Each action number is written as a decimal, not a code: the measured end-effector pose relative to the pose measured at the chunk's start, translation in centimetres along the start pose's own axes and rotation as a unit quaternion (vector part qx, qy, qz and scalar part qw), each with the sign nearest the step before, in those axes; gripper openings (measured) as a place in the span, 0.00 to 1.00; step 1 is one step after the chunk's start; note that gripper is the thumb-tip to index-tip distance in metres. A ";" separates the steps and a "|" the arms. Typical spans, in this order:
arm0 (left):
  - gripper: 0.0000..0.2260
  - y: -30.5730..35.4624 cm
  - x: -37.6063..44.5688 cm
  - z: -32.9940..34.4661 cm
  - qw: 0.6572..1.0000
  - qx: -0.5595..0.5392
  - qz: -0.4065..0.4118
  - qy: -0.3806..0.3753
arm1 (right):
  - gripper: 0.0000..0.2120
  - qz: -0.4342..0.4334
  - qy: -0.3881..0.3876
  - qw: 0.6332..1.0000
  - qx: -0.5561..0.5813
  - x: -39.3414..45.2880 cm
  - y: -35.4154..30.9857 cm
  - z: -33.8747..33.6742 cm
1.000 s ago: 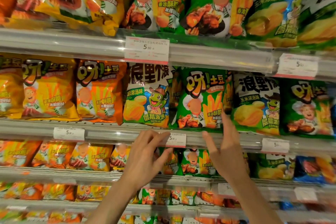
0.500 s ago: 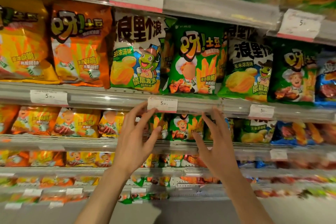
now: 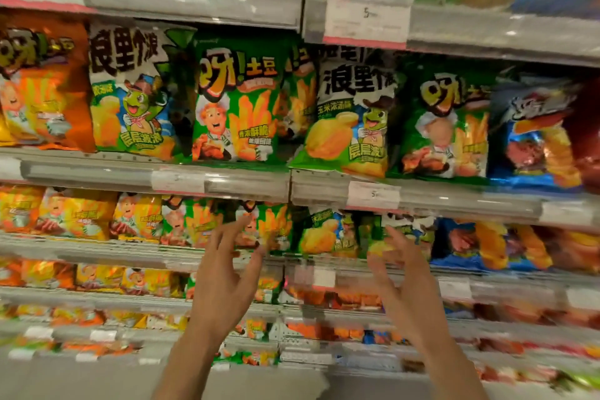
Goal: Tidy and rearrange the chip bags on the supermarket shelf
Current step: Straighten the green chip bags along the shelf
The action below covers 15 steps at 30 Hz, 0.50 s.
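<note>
Chip bags fill several shelves in front of me. On the middle shelf stand an orange bag (image 3: 42, 88), a white-and-green frog bag (image 3: 130, 94), a green fries bag (image 3: 237, 107), a second frog bag (image 3: 350, 114) and another green bag (image 3: 444, 123). The shelf below holds smaller yellow bags (image 3: 74, 214) and green bags (image 3: 276, 224). My left hand (image 3: 224, 279) and my right hand (image 3: 402, 282) are raised in front of that lower shelf, fingers spread, holding nothing. Neither hand touches a bag.
A blue bag (image 3: 535, 140) stands at the right end of the middle shelf. White price tags (image 3: 367, 18) hang on the grey shelf rails (image 3: 97, 172). Lower shelves with more small bags run down to a pale floor (image 3: 81, 380). The picture is blurred.
The view has tilted down and to the right, so the shelves sit higher in frame. Both hands have dropped from the middle shelf's rail to the shelf below and spread further apart.
</note>
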<state>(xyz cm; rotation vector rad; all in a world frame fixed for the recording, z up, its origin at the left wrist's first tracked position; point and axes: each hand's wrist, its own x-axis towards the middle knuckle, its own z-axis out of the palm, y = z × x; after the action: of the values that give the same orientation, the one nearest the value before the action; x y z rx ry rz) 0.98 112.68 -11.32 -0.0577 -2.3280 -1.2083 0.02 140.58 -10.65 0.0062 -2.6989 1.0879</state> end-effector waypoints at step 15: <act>0.18 10.2 5.1 10.5 0.967 0.158 0.198 -0.005 | 0.19 -0.150 0.056 0.986 -0.052 6.8 4.6 -11.3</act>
<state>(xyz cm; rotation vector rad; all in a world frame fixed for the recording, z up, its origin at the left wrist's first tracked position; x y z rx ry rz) -5.20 126.00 -6.28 -0.3959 -2.3407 -0.6375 -4.64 152.17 -4.44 0.3121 -2.5446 0.8310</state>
